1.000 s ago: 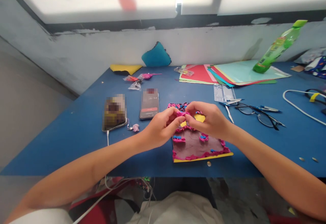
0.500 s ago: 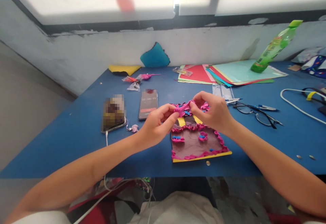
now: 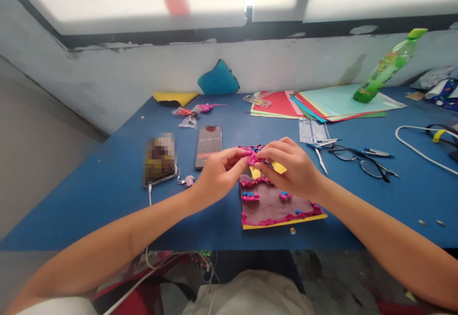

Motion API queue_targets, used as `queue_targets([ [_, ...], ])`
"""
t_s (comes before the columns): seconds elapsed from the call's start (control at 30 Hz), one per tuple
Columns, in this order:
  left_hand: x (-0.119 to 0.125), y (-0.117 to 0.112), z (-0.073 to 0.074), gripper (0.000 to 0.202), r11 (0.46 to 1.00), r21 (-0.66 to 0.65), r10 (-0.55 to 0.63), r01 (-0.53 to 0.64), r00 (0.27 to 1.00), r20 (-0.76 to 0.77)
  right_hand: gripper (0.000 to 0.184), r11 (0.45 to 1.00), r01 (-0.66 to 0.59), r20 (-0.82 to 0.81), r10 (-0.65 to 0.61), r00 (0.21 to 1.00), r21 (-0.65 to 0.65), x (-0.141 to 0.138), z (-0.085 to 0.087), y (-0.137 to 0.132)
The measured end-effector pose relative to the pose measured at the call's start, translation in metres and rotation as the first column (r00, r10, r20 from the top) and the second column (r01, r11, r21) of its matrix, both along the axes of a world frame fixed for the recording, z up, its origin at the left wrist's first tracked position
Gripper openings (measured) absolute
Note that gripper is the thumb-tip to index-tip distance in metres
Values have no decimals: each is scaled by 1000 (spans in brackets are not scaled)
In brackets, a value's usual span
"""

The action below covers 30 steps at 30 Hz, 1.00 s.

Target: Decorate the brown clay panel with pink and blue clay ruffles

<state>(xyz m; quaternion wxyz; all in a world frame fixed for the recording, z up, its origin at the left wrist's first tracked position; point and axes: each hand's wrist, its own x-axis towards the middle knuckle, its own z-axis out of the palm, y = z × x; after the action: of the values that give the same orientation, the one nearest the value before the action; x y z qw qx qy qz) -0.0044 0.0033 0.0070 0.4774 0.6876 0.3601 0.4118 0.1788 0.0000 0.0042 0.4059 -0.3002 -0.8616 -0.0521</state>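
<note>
Between the fingertips of both hands is a crumpled lump of pink modelling clay (image 3: 252, 158). My left hand (image 3: 222, 169) pinches its left side, while my right hand (image 3: 290, 167) has its fingers closed on the right side. Below them lies a flat board (image 3: 274, 207) covered in brown clay, with ruffled pink edging, small pink and blue clay pieces, and a yellow strip along the front. Yellow patches show on its upper half, which my right hand partly hides.
A phone with a timer (image 3: 208, 145) and a second phone on a cable (image 3: 160, 162) lie to the left. Glasses (image 3: 361, 162) and pens lie right. Behind are coloured sheets (image 3: 277, 105), a tilted green bottle (image 3: 388, 69), small plastic packets (image 3: 189, 120) and yellow clay (image 3: 175, 98).
My right hand has moved left and down toward my left hand. The pink clay, stretched between the hands before, is now bunched into a compact lump.
</note>
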Motion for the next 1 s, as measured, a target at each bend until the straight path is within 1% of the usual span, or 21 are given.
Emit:
queue_targets([
  [0.1, -2, -1, 0, 20, 998, 20, -56, 56, 998, -3, 12, 998, 54, -53, -54, 997, 7, 0, 0, 0],
  [0.17, -4, -2, 1, 21, 994, 11, -110, 110, 994, -5, 19, 998, 65, -71, -65, 995, -8, 0, 0, -1],
  [0.23, -5, -2, 2, 21, 986, 6, -165, 165, 986, -8, 20, 999, 33, -59, -35, 998, -25, 0, 1, -1],
  [0.33, -6, -2, 3, 20, 978, 24, -204, 205, 978, -52, 11, 998, -31, -54, 28, 998, -53, 1, 2, 1],
  [0.4, -6, -1, 3, 22, 977, 24, -210, 213, 973, -93, 8, 989, -74, -81, 64, 995, -128, 1, 3, 1],
  [0.43, -6, 0, 2, 24, 977, 21, -210, 213, 971, -111, 7, 976, -103, -102, 84, 991, -190, 2, 4, 1],
  [0.47, -6, 1, 1, 25, 977, 19, -208, 212, 970, -124, 8, 955, -134, -124, 104, 987, -264, 2, 4, 1],
  [0.53, -5, 2, -1, 26, 978, 12, -204, 208, 968, -144, 9, 894, -185, -155, 132, 979, -409, 3, 5, 1],
  [0.6, -5, 3, -3, 25, 980, -2, -198, 201, 966, -164, 10, 850, -196, -162, 133, 978, -489, 4, 5, 0],
  [0.63, -4, 4, -3, 25, 981, -8, -191, 192, 966, -175, 12, 846, -183, -145, 126, 981, -502, 4, 4, 1],
  [0.7, -3, 4, -4, 24, 986, -12, -164, 165, 968, -189, 18, 868, -99, -50, 86, 995, -487, 6, 3, 3],
  [0.77, -3, 5, -4, 23, 991, -13, -134, 134, 972, -192, 27, 888, 62, 120, -8, 993, -455, 8, 2, 7],
  [0.8, -2, 5, -5, 22, 992, -14, -122, 122, 975, -187, 32, 883, 164, 217, -72, 974, -440, 10, 2, 10],
  [0.83, -2, 6, -5, 22, 993, -15, -114, 113, 977, -181, 36, 864, 266, 310, -136, 941, -427, 11, 3, 12],
  [0.9, -2, 8, -6, 22, 995, -14, -100, 99, 982, -160, 42, 800, 440, 470, -229, 852, -407, 12, 4, 16],
  [0.93, -2, 8, -6, 22, 995, -11, -95, 94, 985, -145, 44, 767, 503, 530, -255, 809, -398, 12, 6, 17],
  [1.0, -3, 9, -7, 22, 996, -6, -90, 90, 989, -121, 46, 714, 590, 611, -287, 738, -377, 11, 8, 17],
])
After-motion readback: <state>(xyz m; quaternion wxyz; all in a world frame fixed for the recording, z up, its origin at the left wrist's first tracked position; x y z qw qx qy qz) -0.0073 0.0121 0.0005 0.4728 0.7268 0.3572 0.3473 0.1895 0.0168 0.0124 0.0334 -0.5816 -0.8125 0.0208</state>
